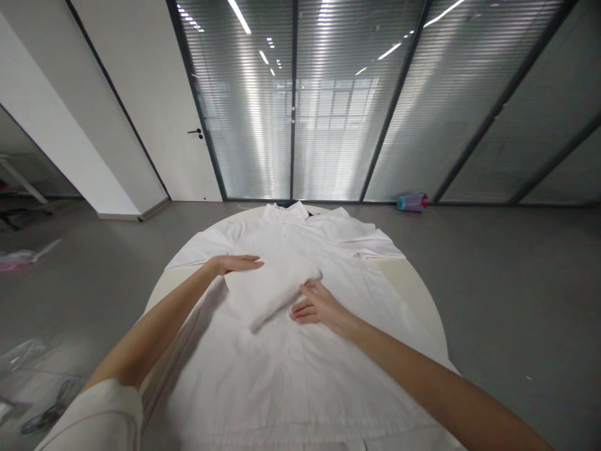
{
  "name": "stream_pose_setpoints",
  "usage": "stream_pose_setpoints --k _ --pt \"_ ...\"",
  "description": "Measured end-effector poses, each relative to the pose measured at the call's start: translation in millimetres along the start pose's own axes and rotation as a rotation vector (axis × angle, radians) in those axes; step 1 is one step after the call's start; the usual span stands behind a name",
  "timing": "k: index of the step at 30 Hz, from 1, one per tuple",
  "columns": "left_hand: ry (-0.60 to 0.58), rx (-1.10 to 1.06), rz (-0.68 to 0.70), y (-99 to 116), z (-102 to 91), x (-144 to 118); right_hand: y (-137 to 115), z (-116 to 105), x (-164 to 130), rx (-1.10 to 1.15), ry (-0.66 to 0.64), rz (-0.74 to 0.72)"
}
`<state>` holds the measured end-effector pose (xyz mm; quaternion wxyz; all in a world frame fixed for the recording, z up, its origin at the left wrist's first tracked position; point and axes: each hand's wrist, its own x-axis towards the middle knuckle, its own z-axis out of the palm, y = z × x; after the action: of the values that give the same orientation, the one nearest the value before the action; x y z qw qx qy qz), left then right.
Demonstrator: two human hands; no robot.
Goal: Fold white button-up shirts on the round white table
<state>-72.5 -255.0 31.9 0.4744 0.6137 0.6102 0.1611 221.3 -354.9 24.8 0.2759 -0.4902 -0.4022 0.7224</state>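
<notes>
A white short-sleeved shirt (291, 369) lies spread face up, its collar (285, 213) at the far edge. On its middle rests a thick, folded white cloth (277, 275), set at a slant. My left hand (237, 263) lies flat over the cloth's left side, fingers stretched out and together. At the cloth's near right corner, my right hand (319, 305) pinches the edge between thumb and finger. Its other fingers are extended just above the shirt front.
Under the shirt stands a round, cream-coloured table (413, 285). A blue and pink basket-like object (412, 202) lies on the floor by the glass partition (338, 125). Clear plastic (23, 354) and a dark cable (51, 410) are on the floor at left. A white door (188, 163) stands behind.
</notes>
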Motion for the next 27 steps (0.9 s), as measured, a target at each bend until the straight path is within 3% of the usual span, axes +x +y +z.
stream_pose_setpoints --k 3,5,8,10,13,16,18,22,27 --pt "-0.094 -0.269 -0.032 -5 23.6 -12 1 8 -5 0.124 0.054 -0.081" --pt "-0.154 -0.442 0.065 3 46.8 -19 -6 5 -4 0.109 0.121 -0.144" --pt "-0.183 -0.570 0.281 25 78.9 -20 -24 -18 3 -0.023 0.349 -0.336" --pt "-0.135 -0.456 0.368 39 90.5 -12 -33 -42 10 -0.142 0.437 -0.416" --pt "0.086 0.022 0.432 46 92.2 9 -31 -76 23 -0.339 0.463 -0.405" --pt "0.352 0.480 0.448 33 87.7 32 -18 -95 34 -0.516 0.522 -0.409" --pt "0.439 0.637 0.411 18 85.5 42 -10 -98 39 -0.572 0.530 -0.443" --pt "0.464 0.825 0.338 -6 76.6 55 -8 -88 44 -0.580 0.520 -0.454" --pt "0.437 0.850 0.328 -14 53.9 64 -21 -71 46 -0.451 0.429 -0.463"
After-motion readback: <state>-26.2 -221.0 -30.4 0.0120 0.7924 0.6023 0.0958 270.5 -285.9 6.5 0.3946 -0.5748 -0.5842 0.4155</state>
